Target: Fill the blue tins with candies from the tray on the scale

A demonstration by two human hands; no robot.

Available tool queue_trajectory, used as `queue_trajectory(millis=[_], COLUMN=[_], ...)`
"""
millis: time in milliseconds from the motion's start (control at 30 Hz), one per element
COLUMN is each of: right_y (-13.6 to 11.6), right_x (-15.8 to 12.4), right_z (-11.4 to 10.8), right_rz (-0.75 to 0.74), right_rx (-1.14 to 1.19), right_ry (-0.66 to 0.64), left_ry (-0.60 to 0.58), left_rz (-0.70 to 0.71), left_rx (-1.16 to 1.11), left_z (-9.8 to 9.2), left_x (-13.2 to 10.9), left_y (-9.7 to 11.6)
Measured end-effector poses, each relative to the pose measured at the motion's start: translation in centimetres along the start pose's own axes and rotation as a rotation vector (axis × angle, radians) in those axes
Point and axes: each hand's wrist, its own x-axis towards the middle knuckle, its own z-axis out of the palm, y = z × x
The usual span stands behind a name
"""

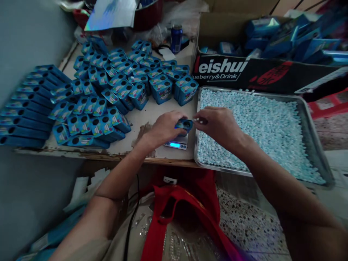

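My left hand [170, 127] is closed around a small blue box [187, 124] with a dark round opening in its top. The box is held at a small digital scale [175, 145] with a lit blue display; whether it rests on the scale's plate I cannot tell. Just right of the box, my right hand [214, 123] has its fingers pinched together near the opening. What they hold is too small to make out. Under that hand lies a metal tray [223, 168] spread with pale blue tablets [261, 127].
Many similar blue boxes [116, 87] stand on the table [141, 117], with a row of them [27, 108] along the left. Behind the tray is a black carton [258, 74] holding blue packs. A blue can [176, 39] stands at the back.
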Motion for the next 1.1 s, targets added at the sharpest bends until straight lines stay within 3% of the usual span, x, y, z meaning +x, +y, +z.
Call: queue_trajectory(millis=[100,167,233,300,367,467,567,667,767,867,967,1100], right_y=[3.4,5.4,6.2,5.1,2.5,-2.7,-7.8,-12.0,-14.6,-15.7,-16.2,-17.0], right_x=[-2.1,-3.0,-2.8,-1.4,0.6,4.0,7.1,10.1,12.8,15.0,16.3,17.5], right_z=[0.7,1.9,3.4,4.9,6.4,8.5,10.2,10.9,11.0,11.1,11.4,11.4], right_rz=[0.091,0.103,0.062,-0.015,-0.124,-0.307,-0.46,-0.544,-0.586,-0.613,-0.596,-0.629], right_rx=[-0.04,-0.009,0.089,0.22,0.291,0.24,0.156,0.096,0.068,0.025,-0.046,-0.113], right_ry=[0.06,0.034,0.014,-0.042,-0.072,-0.028,-0.04,-0.137,-0.21,-0.282,-0.35,-0.401], left_ry=[-0.01,0.005,0.081,0.224,0.384,0.537,0.524,0.439,0.361,0.308,0.242,0.268], left_rz=[-0.046,-0.054,-0.084,-0.131,-0.175,-0.229,-0.466,-0.468,-0.457,-0.509,-0.526,-0.491], left_rx=[0.012,0.031,0.063,0.114,0.19,0.329,0.398,0.326,0.228,0.176,0.173,0.288], left_z=[-0.5,-1.9,-4.6,-8.6,-13.9,-23.2,-31.5,-36.0,-36.5,-34.9,-32.9,-30.9], left_x=[-0.7,-1.7,-3.0,-4.4,-5.4,-5.7,-4.6,-3.2,-2.3,-1.9,-2.4,-4.1], left_y=[1.5,2.1,1.6,-0.5,-4.6,-13.7,-23.6,-31.7,-37.7,-41.7,-43.8,-44.0])
